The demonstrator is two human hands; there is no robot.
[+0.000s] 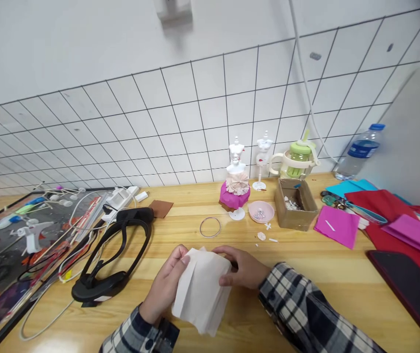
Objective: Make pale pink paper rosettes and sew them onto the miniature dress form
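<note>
A stack of white paper sheets (pixel 204 289), soft and slightly fanned at the lower edge, is held up between my two hands above the table. My left hand (pixel 171 279) grips its left edge, thumb on the front. On the right edge, my right hand (pixel 242 269) is closed with thumb in front and fingers behind; those fingers are partly hidden. Just beyond the paper lies a thin metal ring (pixel 210 236). Farther back stands a small white mannequin (pixel 235 166) dressed in a cream ruffle and a magenta skirt.
Behind stand a bare mannequin (pixel 259 159), a pink dish of beads (pixel 272 214), a cardboard box (pixel 298 223), a green-lidded cup (pixel 298 162) and a bottle (pixel 358 157). Coloured sheets (pixel 336 228) and a dark tablet (pixel 408 294) lie right. A black headset (pixel 112 289), cables and glue gun (pixel 31 235) occupy the left.
</note>
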